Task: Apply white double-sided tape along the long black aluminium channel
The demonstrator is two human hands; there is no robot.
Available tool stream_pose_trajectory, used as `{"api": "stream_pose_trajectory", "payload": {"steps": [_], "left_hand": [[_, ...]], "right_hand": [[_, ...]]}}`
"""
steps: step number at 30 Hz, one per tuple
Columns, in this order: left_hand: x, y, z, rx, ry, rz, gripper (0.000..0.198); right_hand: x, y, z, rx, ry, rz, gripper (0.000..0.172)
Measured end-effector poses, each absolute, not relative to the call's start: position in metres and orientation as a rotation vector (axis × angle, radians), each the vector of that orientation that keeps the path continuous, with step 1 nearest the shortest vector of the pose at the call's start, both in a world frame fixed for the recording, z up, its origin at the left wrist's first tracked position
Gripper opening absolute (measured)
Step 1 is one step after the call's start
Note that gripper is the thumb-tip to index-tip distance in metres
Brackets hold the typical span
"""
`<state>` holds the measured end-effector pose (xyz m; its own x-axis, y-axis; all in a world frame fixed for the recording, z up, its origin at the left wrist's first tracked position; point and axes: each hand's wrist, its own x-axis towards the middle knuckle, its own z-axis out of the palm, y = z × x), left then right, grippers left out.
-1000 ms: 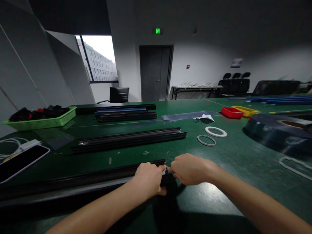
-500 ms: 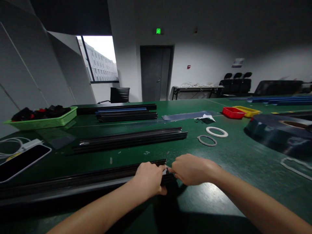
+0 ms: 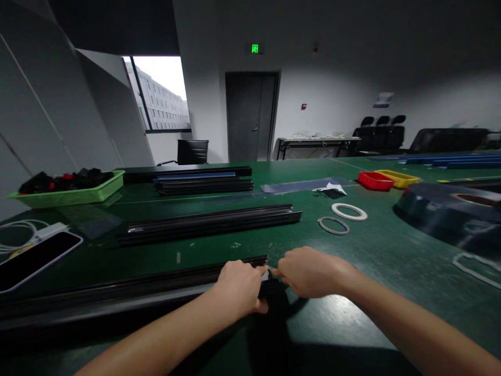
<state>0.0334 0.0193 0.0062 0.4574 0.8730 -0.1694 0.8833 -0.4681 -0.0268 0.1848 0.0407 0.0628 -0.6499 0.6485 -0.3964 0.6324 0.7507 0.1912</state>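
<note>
A long black profile strip [image 3: 164, 292] with a grey upper face lies across the near left of the green table. My left hand [image 3: 239, 286] is closed around its right end, thumb low on the near side and fingers over the top. Just right of that end, my right hand [image 3: 309, 271] is closed in a pinch, its fingertips close to the left fingertips. A thin pale bit shows between the two hands, too small to name. The right hand's fingers hide most of whatever they pinch.
More black strips [image 3: 211, 224] lie beyond, with another stack behind. At left are a phone [image 3: 37, 258] and a green basket [image 3: 66, 196]. To the right are two rings [image 3: 349, 212], red [image 3: 376, 181] and yellow trays [image 3: 401, 179], and a large dark roll [image 3: 438, 214].
</note>
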Motion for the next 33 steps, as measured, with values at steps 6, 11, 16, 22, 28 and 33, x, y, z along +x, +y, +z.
{"api": "stream_pose_trajectory", "payload": {"steps": [6, 11, 16, 22, 28, 33], "left_hand": [[0.033, 0.021, 0.005, 2.624, 1.588, -0.250, 0.068], [0.031, 0.022, 0.004, 2.649, 1.566, -0.211, 0.067], [0.031, 0.020, 0.003, 2.652, 1.572, -0.179, 0.067], [0.034, 0.020, 0.003, 2.652, 1.575, -0.149, 0.064], [0.026, 0.020, 0.001, 2.681, 1.491, -0.101, 0.043], [0.014, 0.027, -0.003, 2.646, 1.091, 0.166, 0.022]], "right_hand": [[0.182, 0.039, 0.061, 1.010, 2.500, 0.093, 0.026], [0.182, 0.033, 0.061, 0.994, 2.498, 0.122, 0.026], [0.197, 0.030, 0.072, 1.124, 2.507, 0.085, 0.023], [0.208, 0.056, 0.069, 1.379, 2.598, 0.236, 0.038], [0.210, 0.088, 0.041, 1.440, 2.591, 0.244, 0.054], [0.213, 0.107, 0.020, 1.502, 2.575, 0.201, 0.060]]}}
